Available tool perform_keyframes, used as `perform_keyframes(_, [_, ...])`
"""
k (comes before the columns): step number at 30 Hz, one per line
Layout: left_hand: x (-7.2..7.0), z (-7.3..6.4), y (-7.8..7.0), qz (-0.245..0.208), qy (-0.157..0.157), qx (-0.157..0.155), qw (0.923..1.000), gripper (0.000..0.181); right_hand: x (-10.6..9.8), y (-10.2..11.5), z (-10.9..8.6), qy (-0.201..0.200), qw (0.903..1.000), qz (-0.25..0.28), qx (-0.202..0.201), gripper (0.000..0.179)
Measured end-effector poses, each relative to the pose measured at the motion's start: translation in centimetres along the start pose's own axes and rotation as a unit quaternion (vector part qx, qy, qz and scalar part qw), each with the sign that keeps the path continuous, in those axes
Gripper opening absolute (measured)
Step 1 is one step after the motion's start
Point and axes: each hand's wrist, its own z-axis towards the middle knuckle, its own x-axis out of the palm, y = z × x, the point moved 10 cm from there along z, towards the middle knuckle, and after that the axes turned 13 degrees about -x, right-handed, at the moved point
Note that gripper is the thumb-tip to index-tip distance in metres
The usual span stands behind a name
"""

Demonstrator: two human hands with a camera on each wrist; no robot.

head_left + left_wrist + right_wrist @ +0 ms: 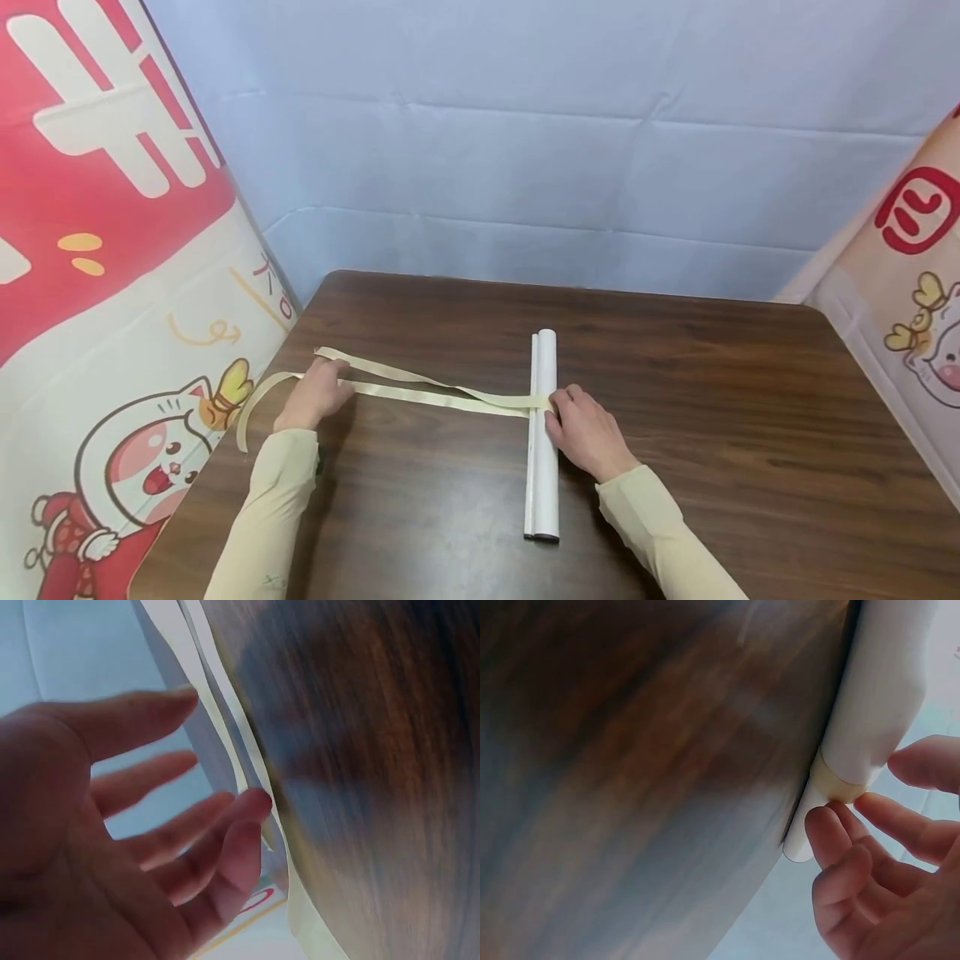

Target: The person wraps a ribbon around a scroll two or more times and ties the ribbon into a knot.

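A long white roll (548, 467), like a rolled-up sheet, lies on the table beside a thinner white rod or edge strip. A pale yellow ribbon (420, 395) passes round the roll near its middle, and two lengths of it run off to the left. My right hand (588, 429) is at the roll's right side; in the right wrist view its thumb touches the white surface and fingertips touch the ribbon band (834, 784). Over the ribbon's left part is my left hand (315, 393). Its fingers are loosely bent, close to the ribbon (238, 712), with nothing gripped.
The dark brown wooden table (712, 433) has rounded far corners. One ribbon end curls past its left edge. A pale blue cloth wall (525, 167) stands behind, and printed cartoon panels (135, 400) flank both sides.
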Motion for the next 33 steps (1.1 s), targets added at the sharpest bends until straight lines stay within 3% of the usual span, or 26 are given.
perform_keyframes(10, [1.4,-0.1,-2.6,0.035,0.022,0.081,0.9959,0.043,-0.1,-0.1,0.0,-0.002,1.0000,-0.006,0.000,0.022])
perform_keyframes(15, [2.0,-0.2,-3.1,0.054,0.030,0.099,0.9932,0.033,0.0,-0.1,0.0,-0.001,1.0000,-0.008,-0.002,0.023])
perform_keyframes(23, [2.1,-0.3,-3.0,0.066,0.014,0.096,0.9931,0.030,0.0,0.0,0.1,-0.004,1.0000,-0.009,-0.002,0.022])
perform_keyframes(33, [2.2,-0.1,-3.1,0.065,0.017,0.095,0.9933,0.019,0.0,0.0,0.0,-0.006,0.9999,-0.008,-0.003,0.021])
